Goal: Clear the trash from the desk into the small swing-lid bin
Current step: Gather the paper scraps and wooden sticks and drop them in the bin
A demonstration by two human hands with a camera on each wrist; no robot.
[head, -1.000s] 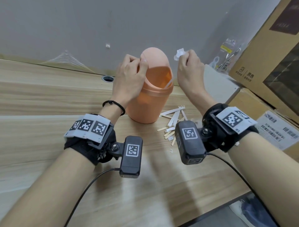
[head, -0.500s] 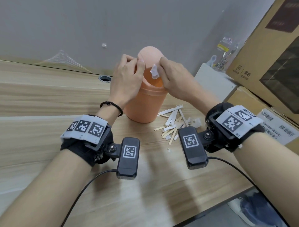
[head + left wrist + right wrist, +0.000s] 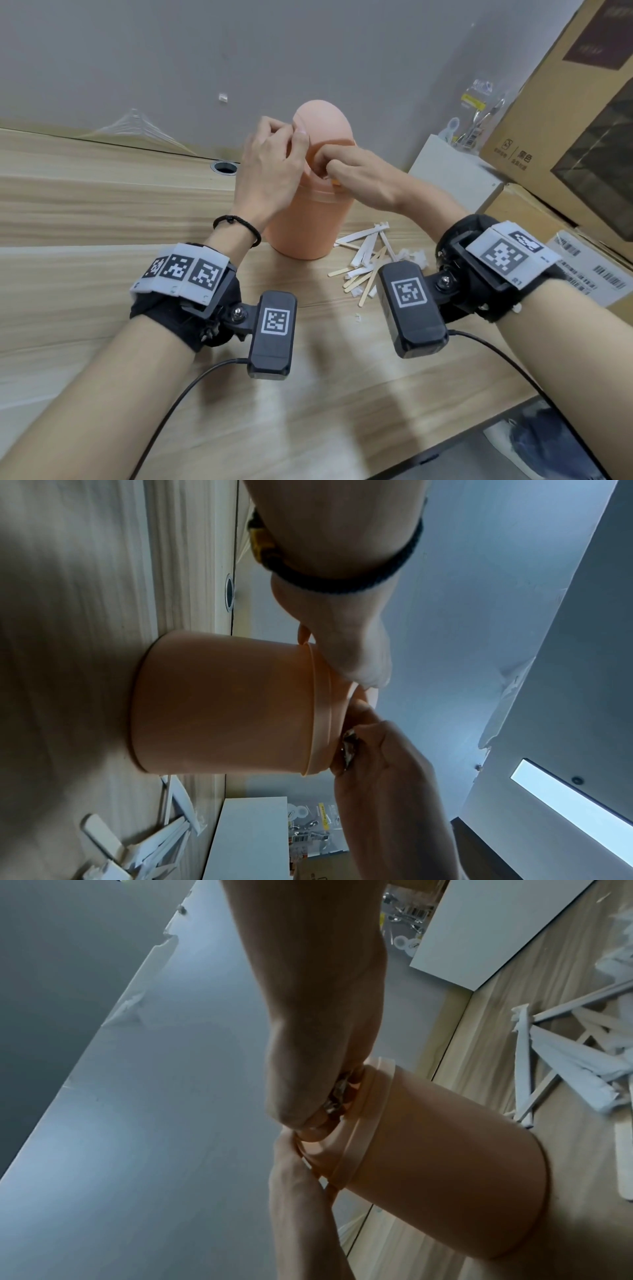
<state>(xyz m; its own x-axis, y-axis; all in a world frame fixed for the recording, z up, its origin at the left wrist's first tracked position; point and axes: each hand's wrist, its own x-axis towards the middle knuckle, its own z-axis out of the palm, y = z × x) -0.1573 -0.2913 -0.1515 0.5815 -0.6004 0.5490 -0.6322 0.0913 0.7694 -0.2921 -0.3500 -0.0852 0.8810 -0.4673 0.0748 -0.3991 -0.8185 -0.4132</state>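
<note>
Wood desk (image 3: 102, 212), grey wall behind. Since half a second back your right hand (image 3: 363, 178) has dropped from in front of the lid into the bin (image 3: 308, 219) mouth; the white scrap (image 3: 348, 744) now shows only from the wrist views, pinched in its curled fingertips at the opening. Bin contents hidden. Your left hand (image 3: 270, 171) stays at the bin's 10 o'clock, fingers curled, pinching the lid (image 3: 323, 118) edge and keeping it tipped back. Sticks (image 3: 366, 270) and wrappers lie at the bin's 4 o'clock.
</note>
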